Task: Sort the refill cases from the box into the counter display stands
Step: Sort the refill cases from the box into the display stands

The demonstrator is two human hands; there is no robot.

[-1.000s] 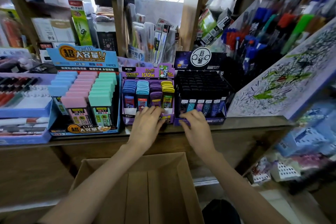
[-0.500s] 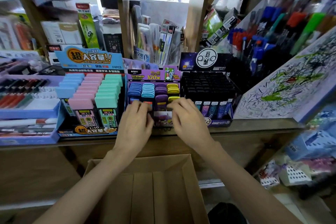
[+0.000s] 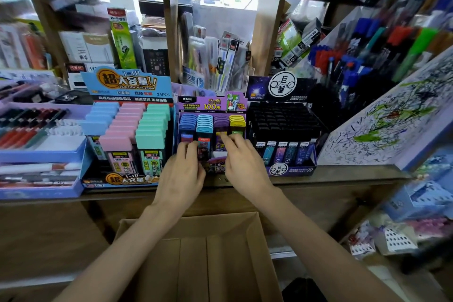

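Brown cardboard box (image 3: 196,252) nearest. Left hand (image 3: 180,171): fingers bent onto blue-capped refill case (image 3: 186,138), can't tell if pinching. Right hand (image 3: 245,164): fingers fairly straight, touching purple-capped refill case (image 3: 219,143). Both cases are in the front row of the purple card display stand (image 3: 210,103) on the wooden surface (image 3: 343,176). Rec: seat each upright, caps level w/ row, same-colour columns.

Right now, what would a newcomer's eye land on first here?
The left hand and right hand touch colourful refill cases in the purple display stand, mid-counter. A pastel stand sits to its left, a black stand to its right, and an open cardboard box lies below.
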